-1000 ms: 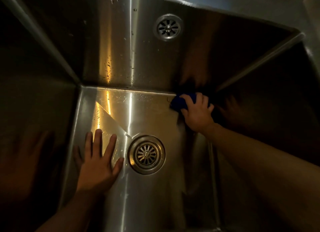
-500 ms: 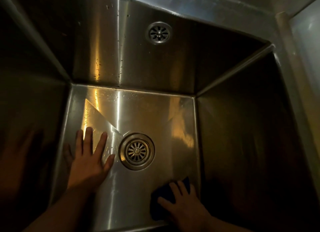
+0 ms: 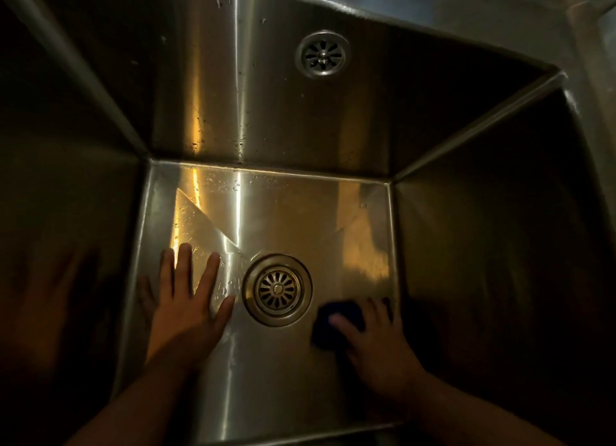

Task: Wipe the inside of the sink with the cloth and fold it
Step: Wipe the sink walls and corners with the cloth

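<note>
Steel-floored square sink [image 3: 300, 212] carries the small dark-blue cloth [image 3: 323, 332] just right of its round slotted drain [image 3: 277, 289]. The right hand [image 3: 383, 349] presses it with flattened fingers, while the left hand [image 3: 186, 312] braces, fingers spread. Even pressure and overlapping strokes into the corners would serve best.

Wash-up spot, most likely kitchen or utility area. Deep square steel sink [image 3: 300, 212]: brushed metal walls, sharp folded corners, flat floor. Round strainer drain [image 3: 277, 289] set in floor; smaller round overflow grille [image 3: 322, 54] high on back wall. Water spots [image 3: 240, 142] and dried drips down back wall and across floor. Steel ledge [image 3: 466, 15] along far rim. Dim, warm yellow light streaking off metal. Home or commercial: cannot tell.
</note>
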A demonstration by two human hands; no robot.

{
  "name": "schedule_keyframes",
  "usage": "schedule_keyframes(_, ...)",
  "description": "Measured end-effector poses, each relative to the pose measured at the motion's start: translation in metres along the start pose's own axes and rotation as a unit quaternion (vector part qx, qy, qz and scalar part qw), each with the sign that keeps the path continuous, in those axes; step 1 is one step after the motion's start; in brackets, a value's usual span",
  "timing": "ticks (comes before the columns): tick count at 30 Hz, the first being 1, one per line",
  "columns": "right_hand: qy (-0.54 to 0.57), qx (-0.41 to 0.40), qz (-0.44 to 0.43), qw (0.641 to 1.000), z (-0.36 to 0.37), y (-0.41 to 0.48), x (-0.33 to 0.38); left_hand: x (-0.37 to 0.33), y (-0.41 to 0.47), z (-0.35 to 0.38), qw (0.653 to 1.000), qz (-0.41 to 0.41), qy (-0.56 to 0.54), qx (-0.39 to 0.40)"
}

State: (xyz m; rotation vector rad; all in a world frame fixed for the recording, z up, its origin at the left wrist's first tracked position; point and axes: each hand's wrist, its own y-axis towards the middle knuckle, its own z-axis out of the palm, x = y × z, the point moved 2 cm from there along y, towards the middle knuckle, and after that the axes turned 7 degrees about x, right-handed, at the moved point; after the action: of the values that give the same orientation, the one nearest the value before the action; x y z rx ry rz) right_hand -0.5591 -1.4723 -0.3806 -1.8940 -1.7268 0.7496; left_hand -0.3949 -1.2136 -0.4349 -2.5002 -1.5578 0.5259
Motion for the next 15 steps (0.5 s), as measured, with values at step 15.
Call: schedule_keyframes(15, 0.241, -0.167, 0.352, 0.889, -0.104, 0.163, -0.057, 0.001, 0.000, 0.001, 1.000, -0.001, 0.005, -0.002)
